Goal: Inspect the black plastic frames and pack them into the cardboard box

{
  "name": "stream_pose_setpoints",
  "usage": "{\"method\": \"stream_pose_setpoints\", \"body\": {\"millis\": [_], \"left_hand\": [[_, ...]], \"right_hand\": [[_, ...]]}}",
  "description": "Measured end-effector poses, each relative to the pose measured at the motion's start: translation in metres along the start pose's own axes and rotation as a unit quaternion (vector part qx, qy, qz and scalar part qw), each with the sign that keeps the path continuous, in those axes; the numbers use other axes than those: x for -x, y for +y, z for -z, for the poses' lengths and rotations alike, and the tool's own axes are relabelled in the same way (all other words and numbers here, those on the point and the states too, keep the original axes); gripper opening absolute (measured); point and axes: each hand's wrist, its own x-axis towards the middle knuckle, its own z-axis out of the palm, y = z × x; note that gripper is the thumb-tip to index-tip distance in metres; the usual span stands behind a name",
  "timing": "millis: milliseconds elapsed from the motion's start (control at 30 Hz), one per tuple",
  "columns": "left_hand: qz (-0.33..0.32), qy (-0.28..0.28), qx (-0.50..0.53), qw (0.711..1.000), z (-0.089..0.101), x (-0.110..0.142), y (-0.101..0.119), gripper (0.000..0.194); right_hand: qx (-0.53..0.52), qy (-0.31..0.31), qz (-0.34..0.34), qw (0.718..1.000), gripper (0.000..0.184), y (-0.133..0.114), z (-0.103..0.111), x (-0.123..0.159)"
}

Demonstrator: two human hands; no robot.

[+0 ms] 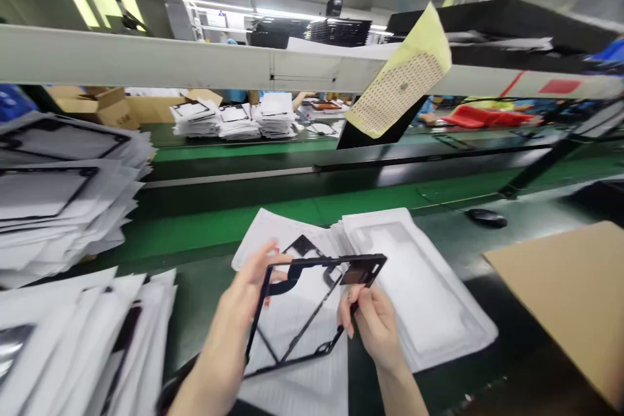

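Both my hands hold a thin black frame part (312, 302) tilted above the green work surface. My left hand (244, 305) grips its left side with fingers wrapped around the edge. My right hand (373, 322) pinches its right edge near the top corner. Under the frame lie white sheets (277, 234) with another black frame piece on them. To the right of my right hand sits a stack of white translucent sleeves (419, 273).
Piles of white sleeves with black frames lie at the left (58, 188) and lower left (82, 344). A cardboard sheet (570, 292) is at the right, a dark mouse-like object (487, 217) behind it. A yellow sticker sheet (404, 78) hangs from the overhead rail. More stacks (234, 118) sit across the belt.
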Motion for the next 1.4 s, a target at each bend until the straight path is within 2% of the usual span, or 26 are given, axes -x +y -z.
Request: {"method": "stream_pose_setpoints", "body": {"millis": [67, 133, 267, 433, 600, 733, 800, 833, 867, 933, 967, 1000, 1067, 1133, 1233, 1400], "left_hand": [[0.006, -0.056, 0.035, 0.998, -0.001, 0.011, 0.004, 0.039], [-0.018, -0.070, 0.062, 0.995, -0.003, 0.024, 0.008, 0.037], [-0.077, -0.023, -0.011, 0.997, -0.009, 0.041, 0.015, 0.036], [-0.145, 0.031, -0.104, 0.983, -0.012, 0.045, 0.029, 0.037], [-0.196, 0.037, -0.138, 0.970, -0.016, 0.043, 0.040, 0.040], [-0.204, 0.040, -0.146, 0.967, -0.009, 0.045, 0.033, 0.041], [-0.187, 0.072, -0.151, 0.968, -0.003, 0.046, 0.026, 0.040], [-0.179, 0.109, -0.171, 0.963, 0.001, 0.046, 0.023, 0.036], [-0.177, 0.156, -0.210, 0.949, 0.004, 0.047, 0.021, 0.036], [-0.210, 0.225, -0.315, 0.898, 0.008, 0.047, 0.022, 0.052], [-0.237, 0.218, -0.355, 0.878, 0.009, 0.048, 0.025, 0.058], [-0.263, 0.179, -0.376, 0.870, 0.010, 0.048, 0.030, 0.059], [-0.282, 0.068, -0.369, 0.883, 0.010, 0.050, 0.039, 0.051], [-0.269, 0.016, -0.348, 0.898, 0.009, 0.053, 0.047, 0.041], [-0.274, 0.048, -0.344, 0.897, 0.008, 0.058, 0.051, 0.029], [-0.270, 0.119, -0.369, 0.882, 0.000, 0.063, 0.049, 0.030]], "right_hand": [[0.013, 0.002, 0.040, 0.999, 0.029, -0.006, -0.005, 0.000], [0.023, 0.008, 0.076, 0.997, 0.025, -0.011, -0.009, 0.001], [0.044, 0.001, 0.123, 0.991, 0.019, -0.017, -0.014, 0.006], [0.061, -0.020, 0.163, 0.985, 0.011, -0.014, -0.014, 0.008], [0.075, -0.040, 0.184, 0.979, 0.011, -0.011, -0.014, 0.005], [0.083, -0.047, 0.184, 0.978, 0.012, -0.012, -0.013, 0.007], [0.116, -0.037, 0.209, 0.970, 0.014, -0.015, -0.011, 0.008], [0.146, -0.039, 0.226, 0.962, 0.017, -0.017, -0.011, 0.007], [0.182, -0.051, 0.246, 0.951, 0.020, -0.021, -0.012, 0.006], [0.263, -0.097, 0.288, 0.916, 0.023, -0.032, -0.017, 0.002], [0.296, -0.126, 0.304, 0.897, 0.023, -0.039, -0.021, 0.000], [0.322, -0.153, 0.318, 0.878, 0.022, -0.046, -0.026, -0.002], [0.356, -0.181, 0.347, 0.848, 0.020, -0.058, -0.037, -0.005], [0.379, -0.191, 0.364, 0.829, 0.019, -0.065, -0.046, -0.005], [0.394, -0.201, 0.377, 0.814, 0.021, -0.068, -0.053, -0.001], [0.377, -0.208, 0.366, 0.825, 0.025, -0.064, -0.055, 0.006]]}}
